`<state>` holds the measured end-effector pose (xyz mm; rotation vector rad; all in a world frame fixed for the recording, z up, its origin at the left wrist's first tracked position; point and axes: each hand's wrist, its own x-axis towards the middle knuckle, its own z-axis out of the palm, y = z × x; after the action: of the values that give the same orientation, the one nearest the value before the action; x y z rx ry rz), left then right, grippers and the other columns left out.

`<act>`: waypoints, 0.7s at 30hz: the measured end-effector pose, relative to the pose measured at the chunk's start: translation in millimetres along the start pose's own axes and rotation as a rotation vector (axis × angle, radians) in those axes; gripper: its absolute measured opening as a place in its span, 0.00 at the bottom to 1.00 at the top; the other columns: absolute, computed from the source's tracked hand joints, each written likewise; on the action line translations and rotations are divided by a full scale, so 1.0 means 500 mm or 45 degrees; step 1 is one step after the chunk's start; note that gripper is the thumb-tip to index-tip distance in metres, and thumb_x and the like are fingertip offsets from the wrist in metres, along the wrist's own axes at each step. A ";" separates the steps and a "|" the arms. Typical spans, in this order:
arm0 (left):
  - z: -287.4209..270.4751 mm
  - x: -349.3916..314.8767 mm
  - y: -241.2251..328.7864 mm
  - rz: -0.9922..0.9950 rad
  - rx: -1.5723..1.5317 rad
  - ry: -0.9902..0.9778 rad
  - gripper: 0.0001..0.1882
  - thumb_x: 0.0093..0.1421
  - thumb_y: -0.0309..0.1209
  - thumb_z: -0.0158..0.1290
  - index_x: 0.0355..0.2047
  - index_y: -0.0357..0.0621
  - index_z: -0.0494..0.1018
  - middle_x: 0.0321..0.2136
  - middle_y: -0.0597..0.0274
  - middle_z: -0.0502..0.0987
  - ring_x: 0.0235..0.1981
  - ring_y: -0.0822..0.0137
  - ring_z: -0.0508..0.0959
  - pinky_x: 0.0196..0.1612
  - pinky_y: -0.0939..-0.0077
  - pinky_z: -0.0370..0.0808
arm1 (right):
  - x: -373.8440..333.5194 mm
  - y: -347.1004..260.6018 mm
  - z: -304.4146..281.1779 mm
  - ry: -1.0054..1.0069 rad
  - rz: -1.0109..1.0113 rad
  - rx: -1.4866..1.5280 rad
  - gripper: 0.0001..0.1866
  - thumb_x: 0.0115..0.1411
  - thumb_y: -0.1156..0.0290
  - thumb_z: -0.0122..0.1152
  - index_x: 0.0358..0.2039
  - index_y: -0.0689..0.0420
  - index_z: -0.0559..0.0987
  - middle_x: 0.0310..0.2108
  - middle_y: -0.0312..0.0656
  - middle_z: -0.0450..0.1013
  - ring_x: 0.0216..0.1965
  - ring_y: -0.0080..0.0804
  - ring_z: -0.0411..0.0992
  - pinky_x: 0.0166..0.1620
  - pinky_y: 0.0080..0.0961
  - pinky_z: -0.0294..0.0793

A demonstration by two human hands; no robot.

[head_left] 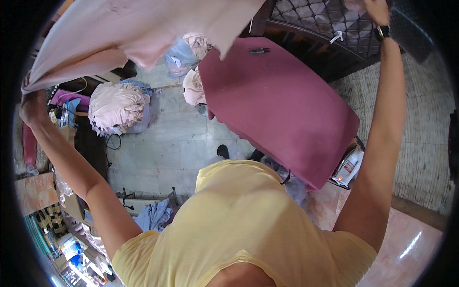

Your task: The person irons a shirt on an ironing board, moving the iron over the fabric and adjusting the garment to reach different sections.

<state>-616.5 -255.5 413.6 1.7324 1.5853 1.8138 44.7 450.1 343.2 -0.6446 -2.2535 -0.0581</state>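
Observation:
A large pale pink cloth hangs raised across the upper left, its lower edge loose and falling in folds. High at the far left, my left hand is closed on a bunched corner of it. My right hand is lifted at the upper right, a dark watch on its wrist and its fingers partly cut off by the picture's edge. They close by a pinkish patch of cloth; where this joins the large cloth is out of view. Below lies an ironing table with a maroon cover.
A small dark object lies on the table's far end. A white iron with a glowing light sits at its right side. Pink cloth piles and bagged cloths stand left. A latticed dark gate is behind; blue cloth lies lower left.

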 end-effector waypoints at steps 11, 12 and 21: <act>0.871 -0.521 -0.166 -0.769 0.001 -0.064 0.10 0.61 0.35 0.45 0.27 0.41 0.67 0.30 0.61 0.68 0.38 0.65 0.67 0.46 0.72 0.63 | -0.460 0.218 -0.010 -0.217 0.172 -0.321 0.17 0.52 0.74 0.58 0.41 0.42 0.83 0.41 0.34 0.77 0.43 0.37 0.73 0.48 0.29 0.69; 0.921 -0.560 -0.183 -0.809 0.083 -0.133 0.11 0.61 0.35 0.45 0.27 0.40 0.66 0.29 0.60 0.68 0.38 0.64 0.67 0.46 0.72 0.62 | -0.519 0.269 -0.003 -0.246 0.075 -0.356 0.16 0.51 0.72 0.60 0.40 0.40 0.84 0.39 0.33 0.77 0.42 0.37 0.73 0.50 0.30 0.68; 1.140 -0.704 -0.196 -0.671 0.834 -0.695 0.07 0.57 0.27 0.52 0.36 0.38 0.70 0.37 0.54 0.72 0.46 0.51 0.68 0.50 0.62 0.65 | -0.917 0.214 0.078 -1.095 0.667 -0.456 0.32 0.51 0.80 0.56 0.56 0.35 0.73 0.59 0.35 0.62 0.59 0.43 0.59 0.61 0.41 0.61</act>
<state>-101.5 -158.0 -15.5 1.5829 2.2018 0.5432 329.7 354.7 -21.3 -1.6893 -2.8035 0.0985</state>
